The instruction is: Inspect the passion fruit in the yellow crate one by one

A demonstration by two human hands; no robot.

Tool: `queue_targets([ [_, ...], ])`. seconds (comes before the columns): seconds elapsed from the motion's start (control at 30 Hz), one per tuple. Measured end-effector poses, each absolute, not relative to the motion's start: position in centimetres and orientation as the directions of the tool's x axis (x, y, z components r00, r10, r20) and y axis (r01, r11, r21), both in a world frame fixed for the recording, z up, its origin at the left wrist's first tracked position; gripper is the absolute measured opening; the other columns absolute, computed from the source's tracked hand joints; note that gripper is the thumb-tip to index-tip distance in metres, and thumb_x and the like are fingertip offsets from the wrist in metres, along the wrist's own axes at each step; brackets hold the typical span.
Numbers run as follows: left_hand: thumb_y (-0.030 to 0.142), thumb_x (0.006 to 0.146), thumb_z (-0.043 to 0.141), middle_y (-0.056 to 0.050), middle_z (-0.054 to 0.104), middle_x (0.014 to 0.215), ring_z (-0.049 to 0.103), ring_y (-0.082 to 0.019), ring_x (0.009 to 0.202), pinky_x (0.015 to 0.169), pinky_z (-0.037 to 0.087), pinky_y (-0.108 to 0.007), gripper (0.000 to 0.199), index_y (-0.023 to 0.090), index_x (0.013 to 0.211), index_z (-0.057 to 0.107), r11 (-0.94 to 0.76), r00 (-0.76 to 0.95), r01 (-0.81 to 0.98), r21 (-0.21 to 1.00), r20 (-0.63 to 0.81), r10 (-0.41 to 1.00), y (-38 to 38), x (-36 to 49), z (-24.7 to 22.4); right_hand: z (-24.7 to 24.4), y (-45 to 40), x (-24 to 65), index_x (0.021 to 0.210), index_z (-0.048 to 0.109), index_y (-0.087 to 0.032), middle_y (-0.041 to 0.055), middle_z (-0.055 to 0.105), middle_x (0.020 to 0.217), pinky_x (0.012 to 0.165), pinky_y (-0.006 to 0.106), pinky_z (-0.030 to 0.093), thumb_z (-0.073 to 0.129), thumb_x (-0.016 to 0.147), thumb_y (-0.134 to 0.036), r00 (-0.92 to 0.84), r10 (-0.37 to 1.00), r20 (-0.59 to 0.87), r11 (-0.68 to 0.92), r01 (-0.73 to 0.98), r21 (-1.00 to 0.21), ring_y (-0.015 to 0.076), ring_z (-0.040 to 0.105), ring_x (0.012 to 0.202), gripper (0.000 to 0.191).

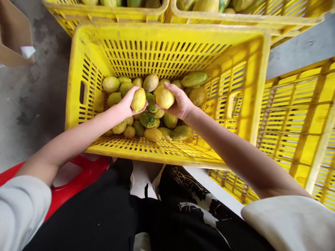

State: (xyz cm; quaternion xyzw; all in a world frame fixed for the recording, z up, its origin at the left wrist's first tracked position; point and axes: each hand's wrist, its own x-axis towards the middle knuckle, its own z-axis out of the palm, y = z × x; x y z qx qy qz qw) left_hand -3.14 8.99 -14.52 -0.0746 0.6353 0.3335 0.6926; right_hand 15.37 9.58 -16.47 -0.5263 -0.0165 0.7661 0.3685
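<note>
My left hand [131, 101] is closed around a yellow oval fruit [138, 100] that looks like a lemon, pointed at its lower end. In my right hand [181, 101] is a rounder yellow fruit [164, 97], held with the thumb on top; the fingers beneath are partly hidden. Both hands are inside a yellow plastic crate [167, 31], over a layer of loose yellow and green fruits [153, 135] on its bottom. A longer green fruit [195, 79] lies at the far right of the pile. The two held fruits are a short gap apart.
Two more yellow crates [112, 10] of similar fruit stand against the far side. Another yellow crate [295, 129] lies to the right. A cardboard box [15, 35] sits on the floor at the upper left. A red plastic stool [86, 174] is beside my left leg.
</note>
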Motion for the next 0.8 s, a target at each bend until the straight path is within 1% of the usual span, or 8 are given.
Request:
queue_targets([
  [0.1, 0.055, 0.115, 0.091, -0.003, 0.077, 0.089, 0.074, -0.022, 0.065, 0.054, 0.061, -0.027, 0.035, 0.031, 0.138, 0.080, 0.748, -0.031, -0.586, 0.311, -0.931, 0.363, 9.2, -3.3, -14.9, -15.8, 10.2, 15.9, 0.128, 0.072, -0.032, -0.0013, 0.075, 0.098, 0.079, 0.032, 0.076, 0.087, 0.117, -0.037, -0.115, 0.635, -0.764, -0.673, -0.568, -0.474, 0.0224, 0.080, 0.093, 0.020],
  [0.2, 0.054, 0.120, 0.086, -0.004, 0.076, 0.089, 0.073, -0.021, 0.063, 0.053, 0.060, -0.026, 0.034, 0.029, 0.142, 0.081, 0.722, -0.061, -0.596, 0.351, -0.917, 0.395, 9.3, -3.3, -15.3, -14.5, 10.6, 16.3, 0.120, 0.069, -0.028, -0.0008, 0.072, 0.094, 0.072, 0.025, 0.071, 0.071, 0.125, -0.034, -0.068, 0.625, -0.778, -0.660, -0.578, -0.479, 0.0182, 0.074, 0.085, 0.007],
  [0.3, 0.057, 0.122, 0.082, -0.004, 0.077, 0.092, 0.074, -0.021, 0.066, 0.056, 0.061, -0.026, 0.034, 0.028, 0.141, 0.080, 0.723, -0.063, -0.592, 0.355, -0.915, 0.397, 9.3, -3.4, -15.3, -13.7, 10.6, 16.4, 0.114, 0.067, -0.027, 0.0016, 0.072, 0.092, 0.068, 0.025, 0.069, 0.059, 0.130, -0.044, -0.054, 0.602, -0.797, -0.665, -0.587, -0.462, 0.0185, 0.073, 0.083, 0.024],
  [0.4, 0.057, 0.115, 0.088, -0.005, 0.079, 0.093, 0.080, -0.026, 0.077, 0.060, 0.065, -0.030, 0.034, 0.031, 0.135, 0.081, 0.726, -0.042, -0.600, 0.336, -0.919, 0.391, 9.2, -3.5, -15.1, -13.7, 10.4, 16.4, 0.112, 0.068, -0.025, 0.0045, 0.073, 0.093, 0.068, 0.026, 0.069, 0.053, 0.129, -0.045, -0.063, 0.581, -0.811, -0.691, -0.565, -0.451, 0.0209, 0.076, 0.088, 0.030],
  [0.5, 0.052, 0.117, 0.084, -0.006, 0.076, 0.089, 0.080, -0.027, 0.083, 0.060, 0.064, -0.030, 0.026, 0.029, 0.127, 0.081, 0.707, -0.067, -0.612, 0.354, -0.914, 0.399, 9.2, -3.5, -15.0, -14.1, 10.1, 16.3, 0.114, 0.070, -0.024, 0.0049, 0.072, 0.093, 0.076, 0.030, 0.071, 0.050, 0.130, -0.043, -0.082, 0.567, -0.819, -0.719, -0.535, -0.444, 0.0234, 0.079, 0.097, 0.032],
  [0.6, 0.048, 0.123, 0.075, -0.004, 0.076, 0.093, 0.081, -0.026, 0.085, 0.065, 0.067, -0.031, 0.021, 0.029, 0.130, 0.082, 0.685, -0.077, -0.634, 0.358, -0.911, 0.405, 9.5, -3.6, -15.1, -14.5, 10.1, 15.9, 0.115, 0.071, -0.026, 0.0044, 0.074, 0.095, 0.080, 0.033, 0.073, 0.053, 0.133, -0.051, -0.096, 0.574, -0.813, -0.732, -0.506, -0.457, 0.0241, 0.079, 0.100, 0.035],
  [0.7, 0.050, 0.122, 0.077, -0.005, 0.079, 0.095, 0.087, -0.032, 0.092, 0.073, 0.073, -0.039, 0.026, 0.031, 0.138, 0.085, 0.674, -0.071, -0.655, 0.341, -0.916, 0.395, 9.7, -3.7, -15.3, -15.1, 10.1, 15.5, 0.114, 0.069, -0.028, 0.0012, 0.074, 0.095, 0.083, 0.033, 0.076, 0.062, 0.132, -0.047, -0.085, 0.607, -0.790, -0.708, -0.509, -0.489, 0.0214, 0.074, 0.094, 0.027],
  [0.8, 0.048, 0.125, 0.070, -0.007, 0.078, 0.088, 0.085, -0.031, 0.083, 0.067, 0.070, -0.036, 0.033, 0.024, 0.141, 0.087, 0.711, -0.046, -0.620, 0.332, -0.920, 0.389, 9.5, -3.5, -15.1, -15.5, 10.0, 15.5, 0.114, 0.069, -0.028, 0.0012, 0.072, 0.094, 0.086, 0.034, 0.075, 0.065, 0.129, -0.040, -0.078, 0.600, -0.797, -0.711, -0.508, -0.486, 0.0213, 0.072, 0.092, 0.020],
])
